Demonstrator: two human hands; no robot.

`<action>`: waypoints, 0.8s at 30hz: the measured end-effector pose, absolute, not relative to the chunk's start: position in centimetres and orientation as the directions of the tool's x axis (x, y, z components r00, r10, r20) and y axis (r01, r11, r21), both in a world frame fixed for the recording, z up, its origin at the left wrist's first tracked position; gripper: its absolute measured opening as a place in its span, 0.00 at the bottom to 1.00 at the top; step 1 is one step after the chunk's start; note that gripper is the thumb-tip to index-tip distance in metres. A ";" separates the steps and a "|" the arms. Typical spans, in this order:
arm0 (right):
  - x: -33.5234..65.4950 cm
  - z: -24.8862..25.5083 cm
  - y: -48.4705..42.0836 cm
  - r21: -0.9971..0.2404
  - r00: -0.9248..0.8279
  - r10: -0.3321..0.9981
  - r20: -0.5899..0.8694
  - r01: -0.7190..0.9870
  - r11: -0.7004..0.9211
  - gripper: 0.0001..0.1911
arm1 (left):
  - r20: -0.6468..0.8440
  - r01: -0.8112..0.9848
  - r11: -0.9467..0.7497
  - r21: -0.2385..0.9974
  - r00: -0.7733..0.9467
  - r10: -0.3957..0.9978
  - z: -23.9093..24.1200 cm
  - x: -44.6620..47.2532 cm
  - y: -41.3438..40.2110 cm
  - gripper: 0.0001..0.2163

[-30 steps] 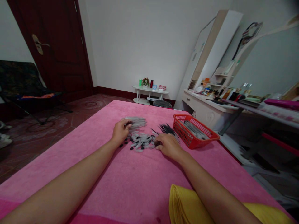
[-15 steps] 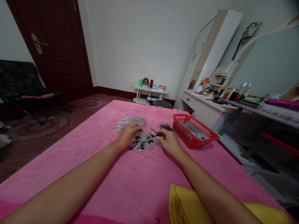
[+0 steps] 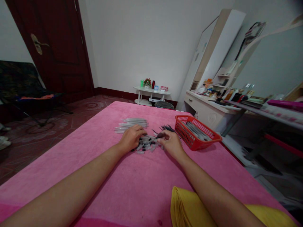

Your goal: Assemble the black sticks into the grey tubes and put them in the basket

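My left hand (image 3: 133, 137) is closed around a thin clear pen barrel (image 3: 148, 136) that points toward my right hand. Thumb and fingers of my right hand (image 3: 170, 142) are pinched at the barrel's far end, where a small dark tip shows; the fingers hide most of what they hold. Below and between both hands lies a heap of small clear and black pen caps (image 3: 148, 147). Clear pen barrels (image 3: 134, 121) lie in a row beyond my left hand. Thin black pen refills (image 3: 168, 127) lie just past my right hand.
A red plastic basket (image 3: 201, 145) holding grey pens (image 3: 197, 130) stands to the right on the pink cloth (image 3: 94, 170). Folded yellow fabric (image 3: 187, 205) is under my right forearm. Beyond the table are a low white stand (image 3: 151, 90) and a dressing table (image 3: 208, 105).
My left hand has shifted slightly right, toward my right hand. The thin barrel now spans the gap between them, above the caps.
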State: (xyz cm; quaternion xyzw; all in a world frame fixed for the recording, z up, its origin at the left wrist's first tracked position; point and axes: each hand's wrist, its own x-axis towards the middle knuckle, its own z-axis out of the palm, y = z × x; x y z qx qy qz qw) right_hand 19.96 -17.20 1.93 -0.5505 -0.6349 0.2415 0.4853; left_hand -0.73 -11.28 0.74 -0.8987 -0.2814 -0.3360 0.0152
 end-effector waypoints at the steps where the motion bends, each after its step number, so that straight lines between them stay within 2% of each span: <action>1: 20.0 2.0 -17.2 -0.836 0.075 0.932 0.356 0.472 0.281 0.07 | 0.613 0.517 -0.840 0.162 0.615 0.496 0.7 -0.7 -11.3 0.12; 24: 20.0 1.9 -17.6 -0.702 0.050 0.893 0.447 0.638 0.316 0.05 | 0.600 0.511 -0.848 0.144 0.636 0.485 0.8 -0.5 -11.6 0.11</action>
